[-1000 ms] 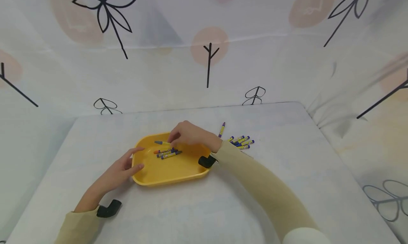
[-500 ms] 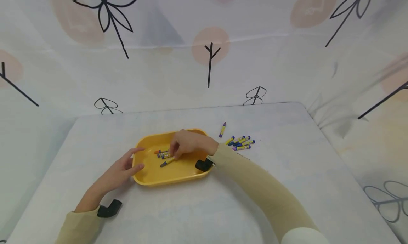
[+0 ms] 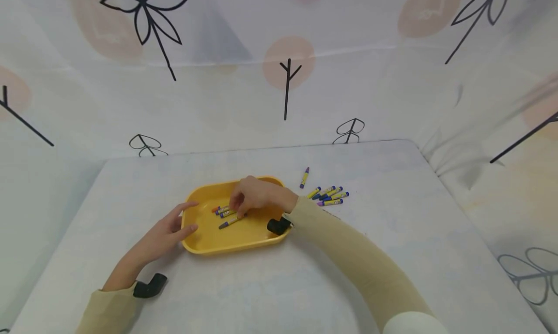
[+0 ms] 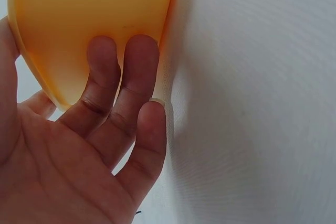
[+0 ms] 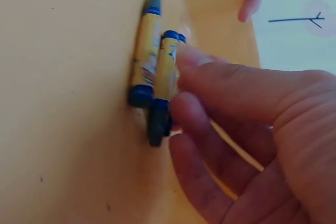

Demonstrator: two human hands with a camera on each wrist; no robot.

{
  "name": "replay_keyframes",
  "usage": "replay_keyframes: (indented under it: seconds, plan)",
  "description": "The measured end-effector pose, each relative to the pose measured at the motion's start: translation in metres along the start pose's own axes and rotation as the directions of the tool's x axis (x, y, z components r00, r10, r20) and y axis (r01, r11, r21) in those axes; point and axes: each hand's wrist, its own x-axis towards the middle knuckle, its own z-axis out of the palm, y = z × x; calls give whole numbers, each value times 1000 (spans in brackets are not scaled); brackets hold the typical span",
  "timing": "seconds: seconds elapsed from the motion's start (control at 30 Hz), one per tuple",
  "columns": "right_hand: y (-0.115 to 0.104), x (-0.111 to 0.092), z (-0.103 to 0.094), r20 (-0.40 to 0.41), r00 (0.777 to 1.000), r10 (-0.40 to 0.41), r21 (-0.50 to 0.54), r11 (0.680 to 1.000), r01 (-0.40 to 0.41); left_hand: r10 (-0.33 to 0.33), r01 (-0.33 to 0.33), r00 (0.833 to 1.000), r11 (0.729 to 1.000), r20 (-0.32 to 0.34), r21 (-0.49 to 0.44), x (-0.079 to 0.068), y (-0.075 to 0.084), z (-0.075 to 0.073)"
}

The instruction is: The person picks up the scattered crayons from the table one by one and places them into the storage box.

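And there was the right hand (image 3: 257, 196), down inside the yellow tray (image 3: 235, 248), its thumb (image 5: 191, 59) and fingertips (image 5: 185, 109) bent in right beside a little row of crayons (image 3: 226, 214)! Was its grip clamped on one? Impossible to tell; in the right wrist view thumb and finger showed a slight gap, with the crayons just beyond. Over on the other side, the left hand (image 3: 163, 234) had the tray's left end, thumb and forefinger over the rim, the other fingers against the outer wall: a grip clamped on the tray.

In that row lay a grey-tipped crayon (image 3: 230, 222), nearest the person, angled slightly, and at the far side an orange tip (image 3: 215, 209) peeked out. To the labels, then: yellow wrappers with blue ends, printed marks on the paper, but all too blurred to read, so no brand could be called.

Outside the tray, on the pale surface (image 3: 244, 290), a cluster of crayons (image 3: 332, 195) lay beyond the right sleeve (image 3: 348, 246), and one purple-tipped crayon (image 3: 304, 178) lay apart, farther back. Behind it all hung a printed cloth (image 3: 226, 101), black leaf and twig drawings across it.
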Motion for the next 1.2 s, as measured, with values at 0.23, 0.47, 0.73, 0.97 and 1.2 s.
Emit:
replay_keyframes:
  seconds: [0.23,0.47,0.73,0.97,1.2]
  plan:
    - [-5,-18,-24,-77,997,5,151,988,6,-3,3,1000,1000,6,-20,-1,1,1]
    - [8,-44,-58,-223,975,-1,165,986,39,3,-3,1000,1000,2,-16,-1,2,0]
    - [50,-84,-79,-373,909,188,287,955,-80,3,-3,1000,1000,4,-31,-1,0,1]
    - [99,-112,-77,-436,839,327,302,931,-206,-2,2,1000,1000,-4,2,0,3,2]
    - [126,-124,-63,-380,824,419,203,907,-368,-11,11,1000,1000,-3,7,1,1,3]
